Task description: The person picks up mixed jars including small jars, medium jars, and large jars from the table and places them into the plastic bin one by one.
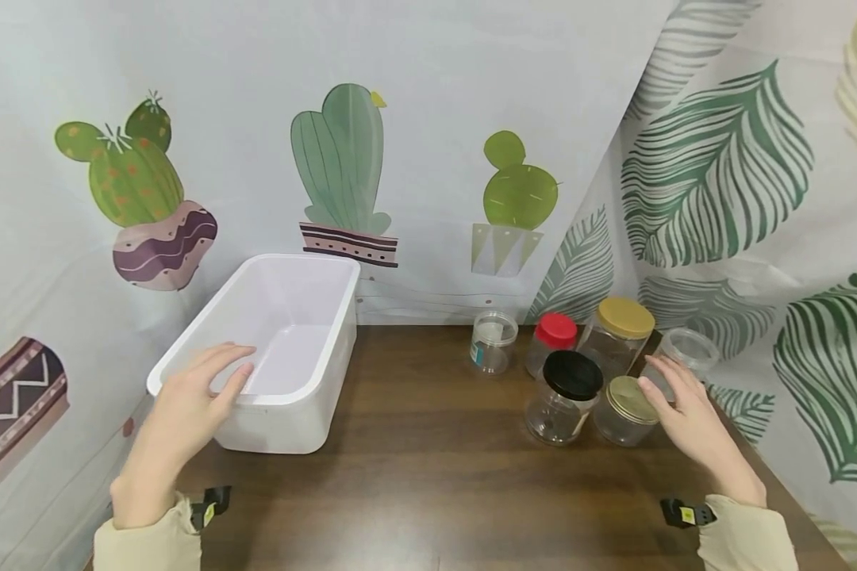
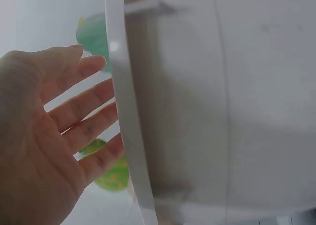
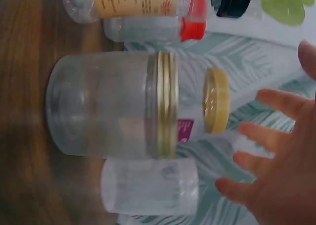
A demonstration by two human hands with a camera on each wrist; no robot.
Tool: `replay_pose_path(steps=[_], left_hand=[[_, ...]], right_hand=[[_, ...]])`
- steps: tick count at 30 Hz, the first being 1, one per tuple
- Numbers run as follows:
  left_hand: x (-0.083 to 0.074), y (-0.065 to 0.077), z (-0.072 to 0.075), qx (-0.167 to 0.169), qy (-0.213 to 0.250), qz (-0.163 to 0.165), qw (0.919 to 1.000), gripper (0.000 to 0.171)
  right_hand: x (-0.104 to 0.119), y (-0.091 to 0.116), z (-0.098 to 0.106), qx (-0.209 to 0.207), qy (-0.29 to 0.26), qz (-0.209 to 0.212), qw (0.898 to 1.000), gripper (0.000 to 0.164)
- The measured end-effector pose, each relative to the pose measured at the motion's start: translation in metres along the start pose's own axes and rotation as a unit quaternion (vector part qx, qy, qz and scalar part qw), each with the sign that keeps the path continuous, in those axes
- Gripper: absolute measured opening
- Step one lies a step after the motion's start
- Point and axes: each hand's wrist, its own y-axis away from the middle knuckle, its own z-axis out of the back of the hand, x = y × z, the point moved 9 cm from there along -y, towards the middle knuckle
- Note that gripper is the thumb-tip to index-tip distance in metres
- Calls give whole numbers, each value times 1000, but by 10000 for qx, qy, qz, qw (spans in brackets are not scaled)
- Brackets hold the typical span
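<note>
My left hand [image 1: 196,400] hovers at the near left part of a white plastic tub [image 1: 336,373], thumb and fingers spread apart and holding nothing. In the left wrist view its fingers overlap the tub's rim [image 2: 126,86]. Over on the right, my right hand [image 1: 689,412] is held empty beside a clear jar with a dull gold lid [image 1: 632,399]. Its fingers [image 3: 266,131] are parted in the right wrist view, off the lid side of that jar. Just left of this jar stands a clear jar with a black lid [image 1: 573,375].
Behind are a red-lidded jar [image 1: 557,331], a tall yellow-lidded jar [image 1: 626,317] and two clear containers without coloured lids, one at left [image 1: 494,341], one at right [image 1: 691,349]. The brown table [image 1: 414,476] meets a patterned cloth [image 1: 428,159] at the back and right.
</note>
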Motion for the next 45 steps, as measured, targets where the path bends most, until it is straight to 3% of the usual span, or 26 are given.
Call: replay_pose_path(steps=[7,15,18,25,32,38,45], left_hand=[[27,5,13,-305,-30,194,9993,24],[52,12,25,-820,200,581,9947,29],[64,16,30,-863,185,791,9930,29],[93,28,31,-574,249,1258,9901,37],[124,35,32,-369,428,1390,9887,38],[140,35,25,-103,623,1352,9888,36],[149,35,14,320,840,1348,9868,38]], right_hand=[[-25,12,-3,224,-376,-709,9965,66],[-41,17,-18,-98,-841,-789,9933,73],[-48,20,-23,-270,-1009,-816,9912,75],[-60,27,-39,-216,-1594,-1015,9817,91],[-70,21,-56,-172,-2452,-1414,9589,101],[-79,21,-64,-74,-2194,-1613,9622,103],[-90,29,-69,-5,-2129,-1907,9583,105]])
